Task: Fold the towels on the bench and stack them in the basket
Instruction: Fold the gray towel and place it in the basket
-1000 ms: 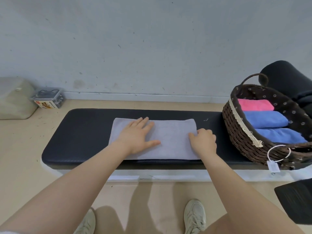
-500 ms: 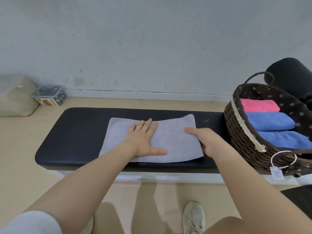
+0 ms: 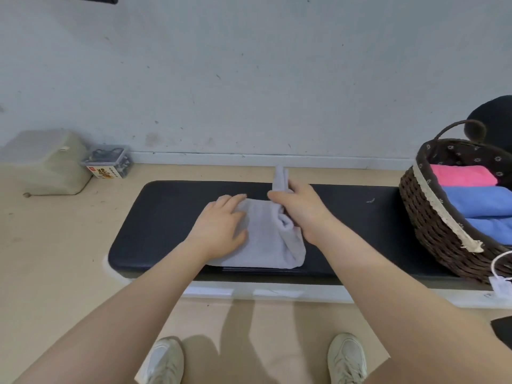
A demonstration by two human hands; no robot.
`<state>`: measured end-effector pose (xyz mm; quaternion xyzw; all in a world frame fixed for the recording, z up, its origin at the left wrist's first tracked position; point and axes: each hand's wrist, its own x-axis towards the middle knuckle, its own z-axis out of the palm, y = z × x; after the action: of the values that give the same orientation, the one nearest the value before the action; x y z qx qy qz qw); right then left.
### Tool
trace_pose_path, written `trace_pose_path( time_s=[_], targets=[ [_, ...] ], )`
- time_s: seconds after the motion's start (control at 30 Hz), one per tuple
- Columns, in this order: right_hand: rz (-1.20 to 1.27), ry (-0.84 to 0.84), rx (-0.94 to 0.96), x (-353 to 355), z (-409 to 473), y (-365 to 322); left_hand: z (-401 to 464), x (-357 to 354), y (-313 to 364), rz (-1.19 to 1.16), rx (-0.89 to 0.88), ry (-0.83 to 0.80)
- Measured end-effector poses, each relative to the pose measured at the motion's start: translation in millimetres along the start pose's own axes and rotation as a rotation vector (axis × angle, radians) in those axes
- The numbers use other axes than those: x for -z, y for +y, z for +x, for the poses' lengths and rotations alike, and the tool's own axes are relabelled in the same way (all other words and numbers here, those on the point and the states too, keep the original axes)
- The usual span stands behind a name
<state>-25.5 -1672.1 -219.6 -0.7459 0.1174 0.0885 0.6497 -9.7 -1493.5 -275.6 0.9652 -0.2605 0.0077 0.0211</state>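
The left hand (image 3: 221, 228) lies flat with straight fingers on one grey towel (image 3: 266, 245) on the black desk (image 3: 166, 217), hiding its left part. The right hand (image 3: 302, 214) pinches the towel's lifted right end. The basket (image 3: 432, 225), cut off at the right edge, shows three folded towels: one pink towel (image 3: 462, 176) and two blue towels (image 3: 476, 200).

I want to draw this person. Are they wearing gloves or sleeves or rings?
No gloves. The left hand and right hand are bare, with no rings, watch or bracelets showing. Both forearms are bare too, with no sleeves in view. Nails look short and plain.
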Motion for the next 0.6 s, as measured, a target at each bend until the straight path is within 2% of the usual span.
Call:
trace_pose_path(
  time_s=[0.1,0.27,0.47,0.6],
  targets=[
    [-0.176,0.052,0.018,-41.1,7.9,7.1,-14.4,-10.3,-16.0,-0.089,0.139,-0.075],
    [-0.346,0.013,0.081,-87.0,16.1,19.8,-24.6,-15.7,-30.1,-0.432,0.134,-0.046],
    [-0.51,-0.038,0.102,-105.4,19.4,34.1,-33.0,-11.3,-37.2,-0.839,0.318,-0.033],
    [-0.511,-0.105,0.113,-102.5,19.4,34.3,-29.1,-11.7,-35.6,-0.904,0.36,0.023]
  ],
)
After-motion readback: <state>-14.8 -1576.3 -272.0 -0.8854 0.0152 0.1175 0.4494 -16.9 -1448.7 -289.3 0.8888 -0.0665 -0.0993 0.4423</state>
